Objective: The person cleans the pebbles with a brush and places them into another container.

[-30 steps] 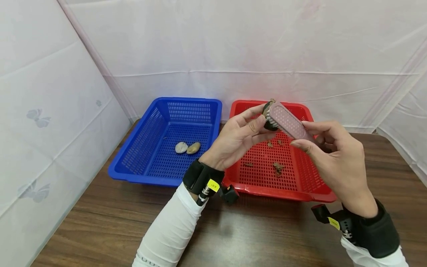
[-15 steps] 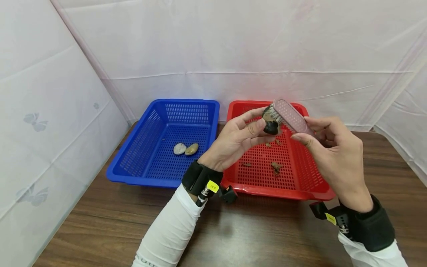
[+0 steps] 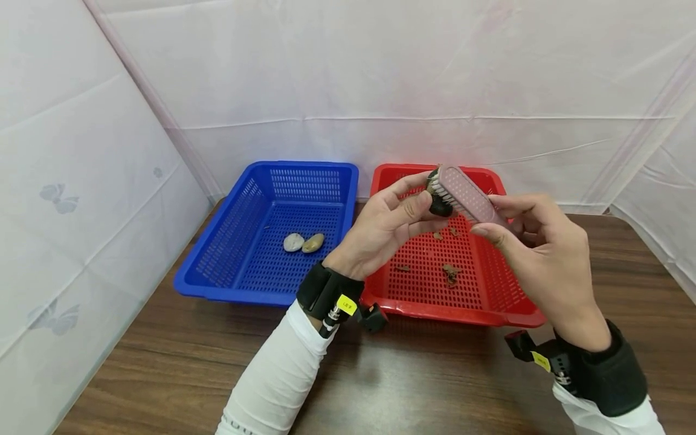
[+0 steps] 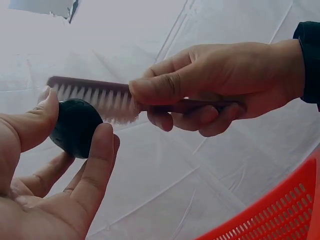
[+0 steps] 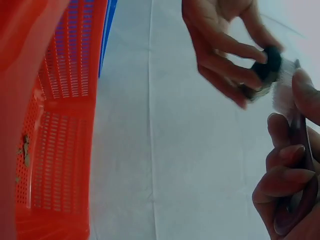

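Between thumb and fingers my left hand (image 3: 388, 220) pinches a smooth black stone (image 4: 75, 127) with brownish dirt on one face. It is held up over the red basket (image 3: 457, 317). My right hand (image 3: 549, 260) grips the handle of a mauve brush (image 3: 469, 192) with a dotted back. The pale bristles (image 4: 100, 97) lie against the stone's dirty side. In the right wrist view the brush handle (image 5: 300, 145) runs through the curled fingers, and the stone (image 5: 270, 65) sits at the bristle tips.
Brown crumbs of dirt (image 3: 451, 273) lie on the red basket's floor. A blue basket (image 3: 234, 294) stands to its left, holding a white stone (image 3: 293, 242) and a tan stone (image 3: 313, 243). Both baskets rest on a wooden table (image 3: 179, 362), with white sheeting (image 3: 380, 72) behind.
The brush has moved up and right across the stone, baring more of its dirty face, then back down and left over it. The left hand keeps its hold on the stone.
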A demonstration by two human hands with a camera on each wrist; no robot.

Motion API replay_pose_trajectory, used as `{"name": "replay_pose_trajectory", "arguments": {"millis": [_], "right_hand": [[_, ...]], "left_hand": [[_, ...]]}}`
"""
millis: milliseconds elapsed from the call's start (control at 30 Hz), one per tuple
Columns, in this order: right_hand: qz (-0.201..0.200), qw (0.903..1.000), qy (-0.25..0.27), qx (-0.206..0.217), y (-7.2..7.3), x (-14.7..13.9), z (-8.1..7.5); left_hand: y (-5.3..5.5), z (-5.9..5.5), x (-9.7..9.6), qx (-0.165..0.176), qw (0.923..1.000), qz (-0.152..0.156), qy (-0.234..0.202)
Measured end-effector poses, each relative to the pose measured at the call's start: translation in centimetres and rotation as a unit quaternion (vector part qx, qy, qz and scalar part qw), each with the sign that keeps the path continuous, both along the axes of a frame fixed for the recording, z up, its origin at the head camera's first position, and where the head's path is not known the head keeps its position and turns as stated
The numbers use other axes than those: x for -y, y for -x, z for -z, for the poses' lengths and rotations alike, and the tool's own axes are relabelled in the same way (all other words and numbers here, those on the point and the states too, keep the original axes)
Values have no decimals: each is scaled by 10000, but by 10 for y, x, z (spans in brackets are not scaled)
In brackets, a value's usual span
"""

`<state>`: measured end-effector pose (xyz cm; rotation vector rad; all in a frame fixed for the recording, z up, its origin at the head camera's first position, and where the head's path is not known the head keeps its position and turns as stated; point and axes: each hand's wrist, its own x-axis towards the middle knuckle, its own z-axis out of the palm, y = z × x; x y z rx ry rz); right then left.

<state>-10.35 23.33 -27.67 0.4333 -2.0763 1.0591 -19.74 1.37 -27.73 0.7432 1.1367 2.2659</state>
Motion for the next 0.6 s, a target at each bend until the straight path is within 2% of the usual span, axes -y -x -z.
{"name": "replay_pose_trajectory", "arguments": {"millis": [400, 600], "right_hand": [[331, 9994, 62, 24, 6, -5, 1], [471, 9983, 337, -18, 4, -7, -1]], "left_hand": [[0, 0, 1, -298, 9990, 257, 224], [-1, -1, 2, -205, 9984, 430, 310]]}}
